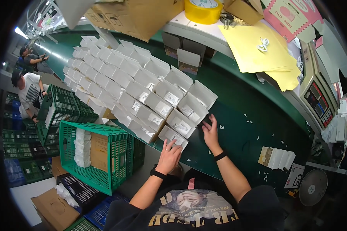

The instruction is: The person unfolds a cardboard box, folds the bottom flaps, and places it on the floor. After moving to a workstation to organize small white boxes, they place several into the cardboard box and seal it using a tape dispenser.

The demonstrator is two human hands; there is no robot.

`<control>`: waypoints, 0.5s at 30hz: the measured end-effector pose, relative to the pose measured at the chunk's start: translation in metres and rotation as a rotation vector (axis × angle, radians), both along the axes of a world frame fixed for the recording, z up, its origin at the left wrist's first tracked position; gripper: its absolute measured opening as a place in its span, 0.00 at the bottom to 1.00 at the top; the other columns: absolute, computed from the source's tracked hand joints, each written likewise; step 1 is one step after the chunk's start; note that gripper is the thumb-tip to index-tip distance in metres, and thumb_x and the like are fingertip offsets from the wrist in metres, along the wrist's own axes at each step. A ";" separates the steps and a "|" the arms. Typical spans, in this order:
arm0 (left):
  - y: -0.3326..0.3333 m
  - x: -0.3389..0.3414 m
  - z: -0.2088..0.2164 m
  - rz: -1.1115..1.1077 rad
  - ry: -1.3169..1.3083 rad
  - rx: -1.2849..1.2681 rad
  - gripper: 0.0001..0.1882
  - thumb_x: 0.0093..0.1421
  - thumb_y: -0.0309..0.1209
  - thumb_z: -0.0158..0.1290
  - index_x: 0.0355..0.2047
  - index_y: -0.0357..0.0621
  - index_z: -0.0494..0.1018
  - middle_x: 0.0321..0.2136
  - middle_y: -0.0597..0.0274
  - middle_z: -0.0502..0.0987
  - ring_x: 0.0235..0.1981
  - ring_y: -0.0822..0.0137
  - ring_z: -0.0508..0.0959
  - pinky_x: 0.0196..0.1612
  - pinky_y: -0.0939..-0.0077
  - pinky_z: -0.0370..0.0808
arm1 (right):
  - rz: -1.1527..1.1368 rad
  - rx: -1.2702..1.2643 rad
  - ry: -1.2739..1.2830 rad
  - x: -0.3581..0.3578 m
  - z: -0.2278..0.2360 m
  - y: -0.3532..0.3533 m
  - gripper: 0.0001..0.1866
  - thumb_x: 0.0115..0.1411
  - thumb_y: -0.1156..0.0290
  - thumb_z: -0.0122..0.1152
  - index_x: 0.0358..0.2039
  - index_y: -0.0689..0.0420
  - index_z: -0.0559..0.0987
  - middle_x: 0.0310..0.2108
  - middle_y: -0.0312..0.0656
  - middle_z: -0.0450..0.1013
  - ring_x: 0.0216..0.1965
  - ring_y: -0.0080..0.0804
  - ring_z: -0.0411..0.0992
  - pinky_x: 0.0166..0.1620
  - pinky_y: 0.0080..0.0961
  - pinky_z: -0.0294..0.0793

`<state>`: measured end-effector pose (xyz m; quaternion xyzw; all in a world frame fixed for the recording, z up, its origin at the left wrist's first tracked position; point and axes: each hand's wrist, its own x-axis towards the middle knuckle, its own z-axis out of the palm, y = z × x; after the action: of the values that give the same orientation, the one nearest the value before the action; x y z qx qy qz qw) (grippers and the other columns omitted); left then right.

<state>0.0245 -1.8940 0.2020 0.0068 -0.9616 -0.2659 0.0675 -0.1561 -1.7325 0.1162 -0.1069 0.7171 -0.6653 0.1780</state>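
Rows of white open-topped cardboard boxes [180, 125] stand packed side by side on the green work surface [235, 142]. Folded white sheets and small wrapped items show inside the nearest ones. My left hand [169, 157] reaches the front corner box [172, 135], fingers apart and resting at its near edge. On the right, my right hand [211, 133] is open, with its fingertips against or very close to the side of the end row; actual contact is unclear. Neither hand grasps anything that I can see.
White paper scraps [249, 121] dot the surface. To the right are a small flattened stack of cartons [277, 158], a scale [316, 98] and a round fan [313, 187]. Yellow sheets [254, 50] and tape [203, 9] lie on the shelf. A green crate [111, 161] stands left; two people are beyond.
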 end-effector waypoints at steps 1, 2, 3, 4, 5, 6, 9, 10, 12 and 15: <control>0.000 -0.004 0.000 0.015 0.008 -0.002 0.14 0.54 0.25 0.59 0.42 0.43 0.75 0.44 0.62 0.76 0.58 0.52 0.67 0.65 0.39 0.56 | -0.015 -0.073 -0.098 -0.005 -0.003 0.004 0.36 0.65 0.67 0.55 0.69 0.56 0.50 0.67 0.53 0.52 0.60 0.45 0.66 0.56 0.37 0.72; 0.002 -0.007 0.000 0.032 0.016 -0.003 0.14 0.54 0.25 0.59 0.43 0.44 0.76 0.45 0.62 0.75 0.59 0.51 0.67 0.65 0.39 0.56 | -0.031 -0.145 -0.195 -0.009 -0.007 0.009 0.36 0.67 0.67 0.53 0.70 0.55 0.49 0.67 0.53 0.52 0.59 0.45 0.67 0.57 0.36 0.71; 0.003 -0.008 0.001 0.033 0.007 0.006 0.14 0.54 0.25 0.59 0.43 0.44 0.76 0.45 0.62 0.75 0.59 0.51 0.67 0.65 0.39 0.56 | -0.045 -0.219 -0.293 -0.013 -0.009 0.011 0.35 0.68 0.66 0.51 0.70 0.53 0.48 0.67 0.53 0.52 0.58 0.44 0.67 0.58 0.36 0.70; 0.003 -0.008 0.003 0.060 0.003 -0.005 0.15 0.54 0.25 0.59 0.43 0.44 0.76 0.46 0.61 0.75 0.59 0.51 0.67 0.65 0.39 0.56 | -0.040 -0.209 -0.305 -0.013 -0.002 0.006 0.35 0.68 0.66 0.51 0.70 0.53 0.48 0.67 0.53 0.52 0.58 0.44 0.67 0.58 0.36 0.70; 0.002 -0.007 0.005 0.087 -0.002 -0.018 0.15 0.53 0.26 0.59 0.43 0.44 0.76 0.47 0.60 0.75 0.59 0.51 0.67 0.64 0.39 0.57 | -0.087 -0.390 -0.459 -0.011 0.006 0.002 0.34 0.68 0.66 0.50 0.70 0.52 0.49 0.66 0.52 0.53 0.57 0.43 0.68 0.57 0.36 0.71; 0.002 -0.009 0.007 0.112 -0.002 -0.028 0.16 0.53 0.26 0.60 0.43 0.44 0.76 0.48 0.59 0.74 0.59 0.50 0.67 0.64 0.39 0.58 | -0.140 -0.570 -0.607 -0.012 0.020 -0.005 0.32 0.68 0.66 0.49 0.70 0.52 0.50 0.66 0.52 0.54 0.56 0.43 0.69 0.56 0.35 0.72; 0.010 0.001 0.033 0.194 0.023 0.045 0.16 0.52 0.26 0.60 0.43 0.45 0.76 0.49 0.57 0.73 0.58 0.50 0.67 0.63 0.39 0.59 | -0.238 -0.591 -0.711 -0.040 0.013 0.016 0.29 0.68 0.66 0.48 0.68 0.52 0.55 0.64 0.50 0.59 0.53 0.40 0.72 0.54 0.34 0.74; 0.010 0.011 0.042 0.243 0.035 0.059 0.16 0.52 0.26 0.60 0.43 0.45 0.76 0.50 0.56 0.73 0.58 0.50 0.67 0.63 0.40 0.60 | -0.251 -0.456 -0.672 -0.056 0.007 0.024 0.27 0.68 0.67 0.48 0.67 0.53 0.58 0.62 0.48 0.62 0.51 0.38 0.72 0.53 0.33 0.74; 0.012 0.038 0.045 0.276 0.057 0.046 0.15 0.50 0.25 0.60 0.40 0.44 0.77 0.45 0.53 0.74 0.53 0.49 0.70 0.60 0.44 0.65 | -0.226 -0.098 -0.248 -0.117 0.013 0.030 0.24 0.67 0.66 0.51 0.62 0.57 0.64 0.55 0.44 0.69 0.48 0.33 0.74 0.49 0.28 0.75; 0.010 0.076 0.017 0.357 -0.062 0.098 0.10 0.52 0.27 0.59 0.36 0.44 0.78 0.37 0.56 0.77 0.44 0.54 0.76 0.52 0.52 0.72 | 0.005 0.063 0.228 -0.233 0.059 -0.012 0.25 0.65 0.67 0.58 0.60 0.59 0.67 0.52 0.42 0.71 0.44 0.29 0.74 0.44 0.24 0.72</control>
<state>0.1007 -1.8840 0.2189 0.1888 -0.9326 -0.2960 0.0835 -0.3887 -1.7449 0.1754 -0.1781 0.7529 -0.6255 0.1004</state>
